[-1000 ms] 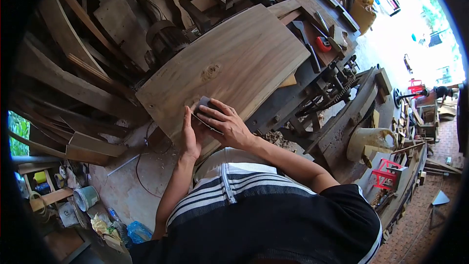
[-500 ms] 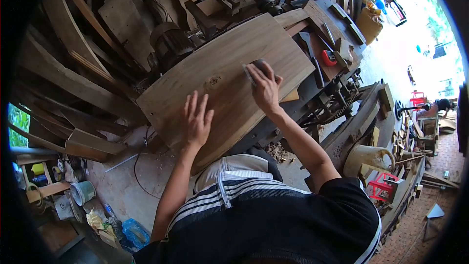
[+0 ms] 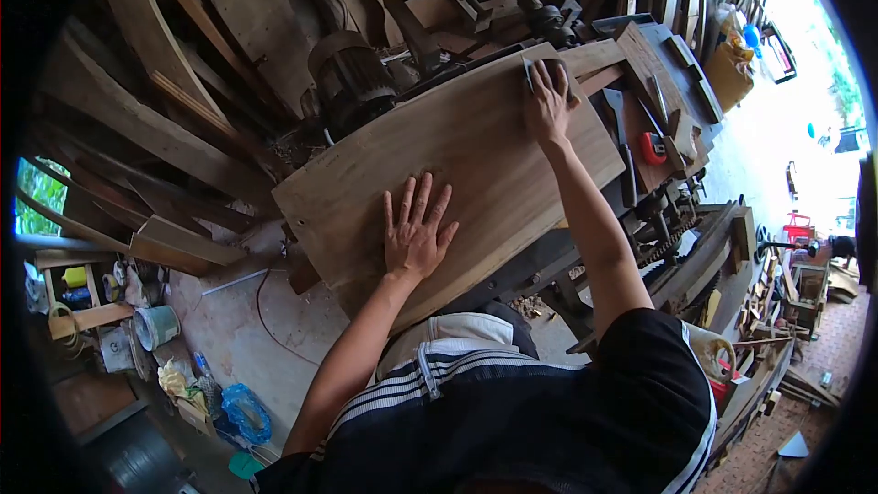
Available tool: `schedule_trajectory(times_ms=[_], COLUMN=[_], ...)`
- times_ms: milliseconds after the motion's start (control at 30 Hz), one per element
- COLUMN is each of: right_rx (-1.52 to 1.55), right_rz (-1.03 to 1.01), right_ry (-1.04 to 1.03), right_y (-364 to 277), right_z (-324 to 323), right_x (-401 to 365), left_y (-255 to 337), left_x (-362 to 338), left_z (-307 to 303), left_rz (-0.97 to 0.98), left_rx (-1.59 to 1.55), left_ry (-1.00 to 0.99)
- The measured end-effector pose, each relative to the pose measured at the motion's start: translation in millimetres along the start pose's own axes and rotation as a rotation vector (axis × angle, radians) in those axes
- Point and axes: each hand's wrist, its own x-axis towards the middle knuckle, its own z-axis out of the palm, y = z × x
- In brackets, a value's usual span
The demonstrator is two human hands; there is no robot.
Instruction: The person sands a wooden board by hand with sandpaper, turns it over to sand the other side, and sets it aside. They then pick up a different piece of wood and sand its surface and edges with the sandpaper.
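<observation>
A wide, pale wooden board [image 3: 485,165] lies across the machine bench in front of me. My left hand [image 3: 419,233] rests flat on its middle-left part, fingers spread, with nothing in it. Near the board's far right edge, my right hand [image 3: 551,110] is closed on a sanding block [image 3: 554,66], dark with a pale sheet at its left side, and presses it on the board. The lower face of the block is hidden.
An electric motor [image 3: 352,75] stands behind the board. On the bench at the right are a red tape measure [image 3: 653,148] and a metal tool [image 3: 622,133]. Curved planks [image 3: 137,160] lean at the left. A bucket [image 3: 157,325] stands at lower left.
My right hand has moved with the block away from me, to the board's far edge. My left hand has shifted right and lies flatter, fingers wider apart. The view has shifted slightly.
</observation>
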Motion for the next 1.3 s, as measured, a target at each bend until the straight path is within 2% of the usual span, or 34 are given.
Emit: schedule_trajectory(times_ms=[67, 100, 133, 200, 300, 400, 467, 500, 533, 600, 633, 733, 800, 833, 867, 933, 967, 1000, 1067, 1133, 1200, 1267, 1300], right_rx=[0.015, 0.171, 0.010, 0.078, 0.115, 0.014, 0.034, -0.059, 0.202, -0.049, -0.276, -0.159, -0.327, -0.247, -0.254, 0.072, -0.094, -0.355, -0.263, -0.358, -0.234, 0.091, 0.146], right_rz=[0.012, -0.087, -0.213, -0.457, -0.374, -0.219, -0.194, -0.358, -0.480, -0.564, -0.417, -0.314, -0.340, -0.496, -0.492, -0.567, -0.599, -0.489, -0.387, -0.371, -0.397, -0.499, -0.454], right_ry=[-0.154, -0.095, -0.118, -0.098, -0.199, -0.125, -0.259, -0.224, -0.150, -0.140, -0.254, -0.311, -0.335, -0.319, -0.317, -0.217, -0.286, -0.334, -0.410, -0.428, -0.331, -0.310, -0.236], right_y=[-48, -55, -76, -97, -75, -70, -95, -108, -111, -86, -71, -56, -77, -92, -99, -116, -106, -87, -51, -69, -95, -129, -120], right_z=[-21, 3, 5, -10, -13, 0, -3, -2, -8, -2, 9, -13, 10, 18, 13, 1, -8, 4, -16, -25, -5, -25, -12], right_x=[13, 10, 1, -9, 19, 36, 25, 12, 4, 21, 36, 69, 48, 31, 24, 20, 34, 44, 70, 63, 30, 10, 9], left_y=[0, 1, 1, 2, 1, 3, 3, 3, 3, 3, 2, 3, 1, 3, 6, 3, 2, 2, 0, -2, -2, 0, 0], left_x=[0, 1, 2, 4, 4, 3, 5, 5, 4, 1, 3, 4, 3, 4, 4, 3, 3, 3, 3, 2, 3, 3, 2], left_z=[-3, -4, -4, -3, -5, -6, -7, -7, -6, -3, -4, -7, -8, -6, -4, -4, -5, -5, -7, -8, -7, -6, -6], left_rz=[0.006, -0.004, -0.014, -0.019, -0.023, -0.034, -0.027, -0.030, -0.037, -0.030, -0.027, -0.034, -0.034, -0.036, -0.030, -0.033, -0.024, -0.033, -0.015, -0.002, 0.013, 0.015, 0.017], left_rx=[0.000, 0.000, -0.002, -0.006, -0.017, -0.028, -0.034, -0.028, -0.023, -0.034, -0.043, -0.066, -0.056, -0.042, -0.047, -0.032, -0.040, -0.036, -0.075, -0.088, -0.079, -0.075, -0.079], left_ry=[0.000, -0.015, -0.030, -0.024, -0.013, -0.004, 0.002, 0.001, -0.002, 0.008, 0.028, 0.020, 0.020, 0.016, 0.018, 0.033, 0.043, 0.050, 0.047, 0.053, 0.065, 0.051, 0.055])
